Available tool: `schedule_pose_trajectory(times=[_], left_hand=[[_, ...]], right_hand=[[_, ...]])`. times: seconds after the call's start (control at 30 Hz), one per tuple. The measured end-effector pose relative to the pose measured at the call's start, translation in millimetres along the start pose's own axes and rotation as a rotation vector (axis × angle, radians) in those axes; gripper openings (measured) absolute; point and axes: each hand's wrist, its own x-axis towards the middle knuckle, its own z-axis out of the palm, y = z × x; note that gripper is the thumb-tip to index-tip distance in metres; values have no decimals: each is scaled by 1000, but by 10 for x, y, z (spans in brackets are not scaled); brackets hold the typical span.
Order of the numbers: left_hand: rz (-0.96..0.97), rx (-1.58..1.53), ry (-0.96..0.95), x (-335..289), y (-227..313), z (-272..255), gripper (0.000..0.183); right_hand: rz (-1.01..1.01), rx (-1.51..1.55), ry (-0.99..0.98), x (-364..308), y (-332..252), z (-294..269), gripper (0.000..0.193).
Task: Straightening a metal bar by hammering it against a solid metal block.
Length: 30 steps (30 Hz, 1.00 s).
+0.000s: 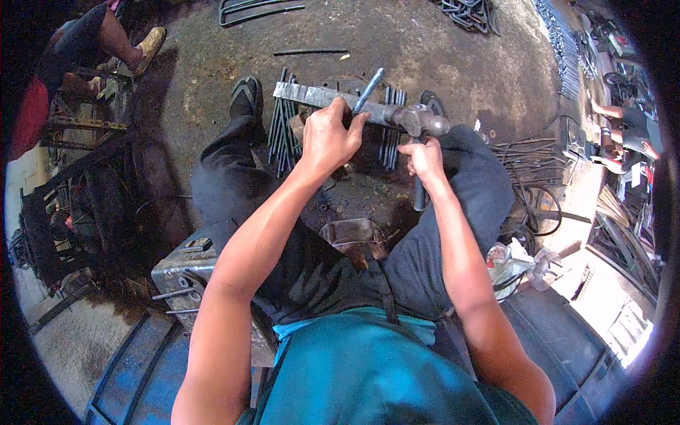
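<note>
One short metal rod [370,88] is in the left hand [330,142], slanting across a thick flat bar [312,95] between the person's knees, its upper end sticking out past the bar's far edge. The left thumb and fingers pinch the rod near its lower end, the other fingers curled in. Whether the rod touches the bar cannot be told from this angle. The right hand [426,161] has its fingers wrapped around the handle of a hammer [428,122], whose head is at the bar's right end, well to the right of the rod.

Lower down, two bunches of straight rods stand out on either side of the left hand: a left bunch [281,138] beside the left foot and a right bunch [390,149] nearer the hammer. Farther off on the floor [404,39] lie a loose dark rod [310,52], some bent rods [258,13] and a heap of bent metal [471,14]. A metal block [185,273] is by the person's left thigh, cables [535,205] lie off to the right, and another person's sandal [150,49] shows at upper left
</note>
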Motion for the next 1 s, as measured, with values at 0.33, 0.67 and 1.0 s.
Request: schedule_pose_trajectory(times=[0.33, 0.67, 1.0], left_hand=[[-19, -7, -7, -1, -14, 14, 37], [-138, 99, -152, -3, -50, 46, 42], [-241, 172, -292, 39, 223, -69, 38]], right_hand=[[7, -158, 55, 132, 135, 4, 46], [-51, -175, 49, 137, 160, 12, 48], [-50, -249, 57, -70, -119, 30, 41]])
